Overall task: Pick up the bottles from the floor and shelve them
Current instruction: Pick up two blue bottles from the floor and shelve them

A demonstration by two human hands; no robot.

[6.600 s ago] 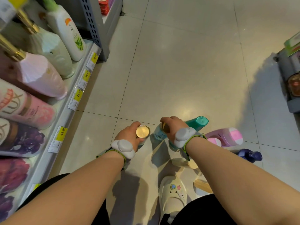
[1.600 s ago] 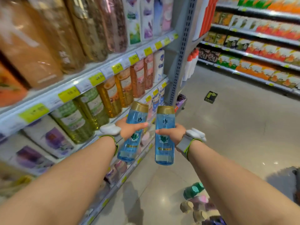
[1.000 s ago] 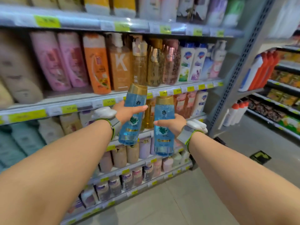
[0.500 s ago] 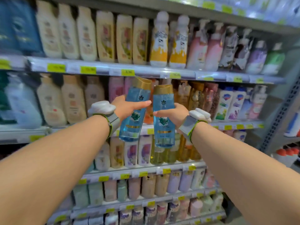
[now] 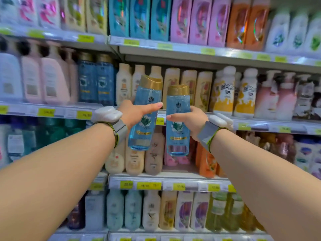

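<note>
I hold two clear blue bottles with gold caps up in front of the store shelving. My left hand (image 5: 137, 113) grips the left blue bottle (image 5: 145, 96) round its middle; that bottle tilts slightly to the right. My right hand (image 5: 189, 120) grips the right blue bottle (image 5: 177, 145), which stands upright and a little lower. The two bottles are close side by side, just apart. Matching blue bottles with gold caps (image 5: 96, 80) stand on the shelf (image 5: 57, 111) up and to the left of my hands.
Rows of cream, pink, white and orange bottles fill the shelves behind my hands. Yellow price tags (image 5: 149, 185) run along each shelf edge. A vertical divider (image 5: 115, 51) separates the left bay from the middle one. The floor is out of view.
My view has risen from the floor to the upper shelves. Both hands have lifted the blue bottles higher and carried them left along the shelving.
</note>
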